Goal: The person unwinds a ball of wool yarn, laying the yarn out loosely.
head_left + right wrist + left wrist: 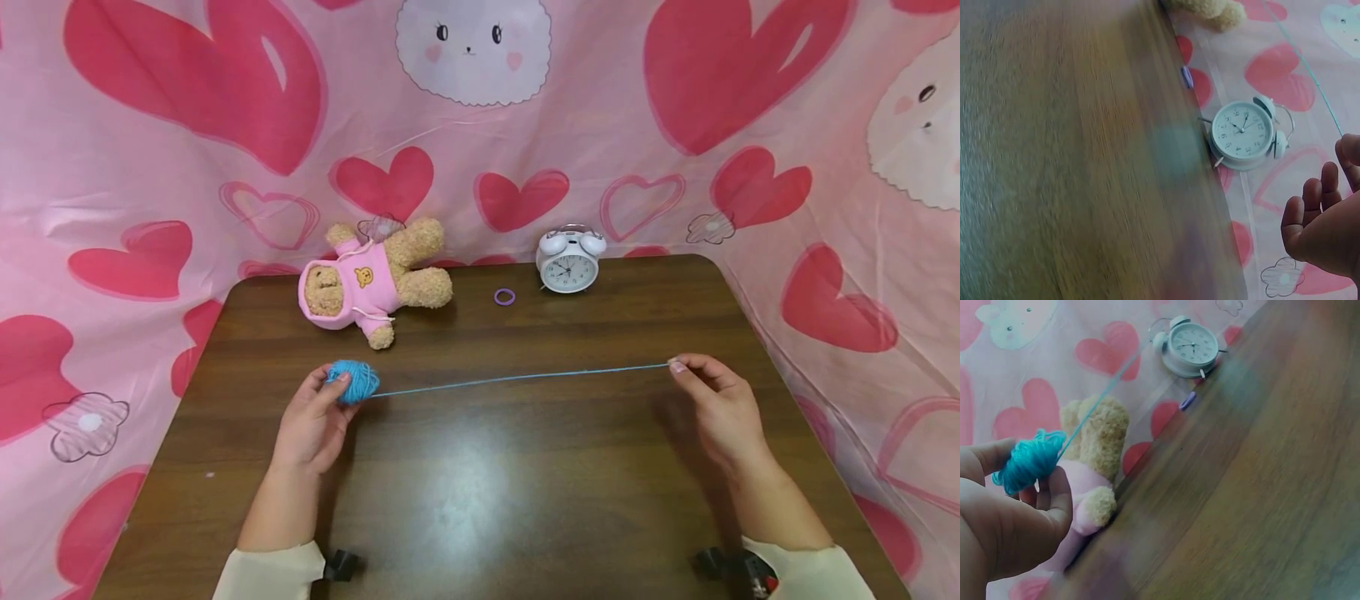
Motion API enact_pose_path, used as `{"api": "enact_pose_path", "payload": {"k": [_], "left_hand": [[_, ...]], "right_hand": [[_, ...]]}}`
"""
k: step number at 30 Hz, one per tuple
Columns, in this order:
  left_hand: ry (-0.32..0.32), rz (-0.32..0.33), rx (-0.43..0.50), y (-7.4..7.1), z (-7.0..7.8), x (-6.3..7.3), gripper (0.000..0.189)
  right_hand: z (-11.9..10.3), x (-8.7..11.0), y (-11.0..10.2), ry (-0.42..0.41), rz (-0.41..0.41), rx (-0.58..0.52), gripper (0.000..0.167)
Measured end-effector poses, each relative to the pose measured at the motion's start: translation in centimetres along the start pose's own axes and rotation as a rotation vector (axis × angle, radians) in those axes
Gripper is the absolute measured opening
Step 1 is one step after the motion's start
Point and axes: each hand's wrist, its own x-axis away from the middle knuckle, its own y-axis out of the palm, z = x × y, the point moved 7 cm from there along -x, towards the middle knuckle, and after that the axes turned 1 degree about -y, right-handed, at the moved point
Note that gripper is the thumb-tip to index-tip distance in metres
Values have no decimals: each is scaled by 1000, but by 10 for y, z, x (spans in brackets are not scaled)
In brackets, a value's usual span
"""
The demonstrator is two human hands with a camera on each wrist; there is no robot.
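A small ball of blue yarn is held between the thumb and fingers of my left hand. From it a single strand of yarn runs taut to the right, above the table. Its far end is pinched between thumb and index finger of my right hand. In the left wrist view, the wound yarn ball sits between thumb and fingers, with the strand leading up and away. The right wrist view shows the remaining fingers of the right hand loosely bent below the pinch.
A teddy bear in a pink hoodie lies at the back left of the brown wooden table. Right of it are a purple ring and a white twin-bell alarm clock. A pink heart-print cloth hangs behind and along the sides.
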Motion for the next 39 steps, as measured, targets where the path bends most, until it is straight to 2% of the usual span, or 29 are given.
{"api": "enact_pose_path", "payload": {"k": [12, 16, 24, 30, 33, 39], "left_hand": [[-11, -3, 14, -18, 11, 4, 26], [10, 10, 44, -25, 14, 7, 22], [47, 40, 88, -38, 24, 10, 20], [87, 32, 110, -47, 31, 12, 18], [97, 39, 122, -52, 33, 12, 18], [104, 61, 132, -62, 39, 15, 23]], "right_hand": [[1, -8, -23, 2, 57, 7, 6], [-1, -11, -32, 3, 75, 21, 4], [-1, -19, -49, -7, 120, -26, 6], [4, -27, -66, 18, 175, -63, 10], [6, -30, -74, 45, 204, -48, 10], [6, -35, -89, 73, 207, -7, 6]]}}
